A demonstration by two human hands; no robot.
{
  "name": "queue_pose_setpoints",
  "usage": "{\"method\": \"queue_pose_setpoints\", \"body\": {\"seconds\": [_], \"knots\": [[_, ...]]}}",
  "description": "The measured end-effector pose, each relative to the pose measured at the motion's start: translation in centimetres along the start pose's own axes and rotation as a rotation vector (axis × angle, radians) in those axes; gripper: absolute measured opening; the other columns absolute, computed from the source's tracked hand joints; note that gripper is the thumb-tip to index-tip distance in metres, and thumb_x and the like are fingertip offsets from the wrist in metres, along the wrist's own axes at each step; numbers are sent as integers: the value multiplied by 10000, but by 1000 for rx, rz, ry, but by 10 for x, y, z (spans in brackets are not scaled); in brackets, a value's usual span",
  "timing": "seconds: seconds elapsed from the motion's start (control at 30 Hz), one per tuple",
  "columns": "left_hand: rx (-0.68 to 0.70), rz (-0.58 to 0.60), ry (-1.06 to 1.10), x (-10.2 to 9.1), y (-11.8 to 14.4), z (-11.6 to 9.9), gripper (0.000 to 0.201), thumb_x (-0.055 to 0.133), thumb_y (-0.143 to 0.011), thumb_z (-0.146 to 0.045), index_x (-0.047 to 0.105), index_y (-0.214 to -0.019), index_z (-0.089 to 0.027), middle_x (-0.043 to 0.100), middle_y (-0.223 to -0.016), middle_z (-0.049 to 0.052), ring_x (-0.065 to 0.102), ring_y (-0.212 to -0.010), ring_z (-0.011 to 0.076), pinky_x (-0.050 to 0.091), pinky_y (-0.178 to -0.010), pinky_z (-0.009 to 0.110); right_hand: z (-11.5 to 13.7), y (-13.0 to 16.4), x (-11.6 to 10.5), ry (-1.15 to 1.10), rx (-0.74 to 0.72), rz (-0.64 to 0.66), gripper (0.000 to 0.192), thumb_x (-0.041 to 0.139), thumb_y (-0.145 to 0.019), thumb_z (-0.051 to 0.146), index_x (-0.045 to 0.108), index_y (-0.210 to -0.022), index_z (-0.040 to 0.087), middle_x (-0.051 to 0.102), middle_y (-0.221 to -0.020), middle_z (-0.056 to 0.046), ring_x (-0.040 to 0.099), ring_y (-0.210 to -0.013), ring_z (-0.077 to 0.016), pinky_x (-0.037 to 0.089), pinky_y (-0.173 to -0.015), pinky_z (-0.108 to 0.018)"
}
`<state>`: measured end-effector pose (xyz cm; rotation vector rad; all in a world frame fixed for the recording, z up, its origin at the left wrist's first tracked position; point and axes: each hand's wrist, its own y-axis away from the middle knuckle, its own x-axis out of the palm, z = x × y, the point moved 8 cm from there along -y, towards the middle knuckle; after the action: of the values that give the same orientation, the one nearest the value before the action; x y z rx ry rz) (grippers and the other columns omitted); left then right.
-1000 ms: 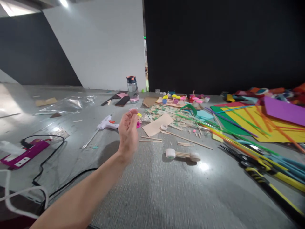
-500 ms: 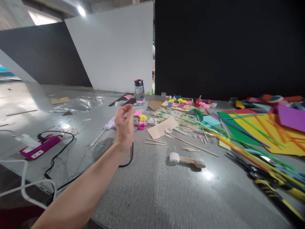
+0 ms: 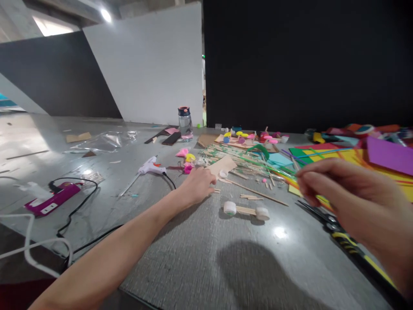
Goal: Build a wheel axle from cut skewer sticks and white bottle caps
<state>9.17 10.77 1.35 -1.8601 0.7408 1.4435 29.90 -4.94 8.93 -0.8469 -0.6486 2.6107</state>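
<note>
My left hand (image 3: 200, 184) is low over the table, thumb and forefinger apart, at two thin wooden sticks (image 3: 217, 191) that it partly covers. I cannot tell whether it touches them. On the right, my right hand (image 3: 351, 198) is raised above the scissors, fingers curled and thumb near the forefinger; anything between them is hidden. Between the hands lies a small piece made of short sticks (image 3: 245, 210) with a white roll (image 3: 229, 208) at one end and a pale round roll (image 3: 262, 213) at the other. Beyond my left hand lie a beige card (image 3: 222, 165) and a white ring (image 3: 223, 174).
A white glue gun (image 3: 151, 166) lies left of my left hand, its black cord running behind the forearm. Farther left is a purple power strip (image 3: 53, 200). A water bottle (image 3: 185, 125) stands at the back. Black-and-yellow scissors (image 3: 343, 241) and coloured sheets (image 3: 390, 157) lie right.
My left hand has moved down and right from near the glue gun to the sticks, uncovering the gun. My right hand has come into view. The whole scene has shifted slightly left.
</note>
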Motion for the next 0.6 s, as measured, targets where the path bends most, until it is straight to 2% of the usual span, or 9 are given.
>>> {"method": "queue_pose_setpoints", "body": {"seconds": [0.1, 0.2, 0.27, 0.37, 0.47, 0.6], "knots": [[26, 7, -39, 3, -9, -9, 197, 649, -956, -304, 676, -1054, -136, 687, -1105, 75, 651, -1065, 239, 529, -951, 477, -18, -9, 36, 167, -33, 280, 292, 531, -970, 460, 670, -871, 224, 611, -671, -9, 543, -546, -142, 419, -482, -267], [105, 46, -37, 7, -18, -26, 140, 648, -953, -269, 688, -981, -138, 700, -1018, 58, 651, -1056, 231, 516, -963, 471, -53, -15, 60, 347, -26, 420, 231, 542, -965, 330, 708, -849, 220, 682, -782, -23, 610, -688, -168, 454, -604, -290], [163, 86, -26, 13, -25, -37, 146, 642, -958, -280, 688, -977, -143, 702, -1013, 55, 656, -1037, 223, 523, -952, 458, -71, -18, 71, 441, -22, 488, 172, 579, -942, 230, 726, -854, 210, 708, -843, -35, 625, -765, -183, 458, -679, -308], [214, 128, -13, 23, -38, -50, 197, 628, -971, -318, 676, -1051, -145, 693, -1095, 71, 661, -1032, 221, 541, -934, 451, -85, -23, 84, 568, -27, 594, 87, 641, -918, 167, 725, -896, 174, 701, -853, -41, 613, -771, -175, 474, -742, -325], [243, 180, -4, 36, -52, -59, 247, 624, -973, -345, 661, -1124, -154, 675, -1165, 87, 659, -1045, 227, 553, -922, 450, -91, -25, 93, 642, -35, 676, 70, 673, -934, 203, 698, -889, 156, 679, -840, -19, 616, -778, -159, 504, -786, -335], [261, 258, -11, 46, -62, -71, 247, 614, -979, -349, 658, -1142, -169, 670, -1185, 90, 660, -1033, 218, 563, -906, 431, -95, -24, 99, 699, -31, 704, 130, 655, -966, 246, 676, -879, 153, 660, -815, -1, 618, -748, -146, 523, -774, -329]]}}
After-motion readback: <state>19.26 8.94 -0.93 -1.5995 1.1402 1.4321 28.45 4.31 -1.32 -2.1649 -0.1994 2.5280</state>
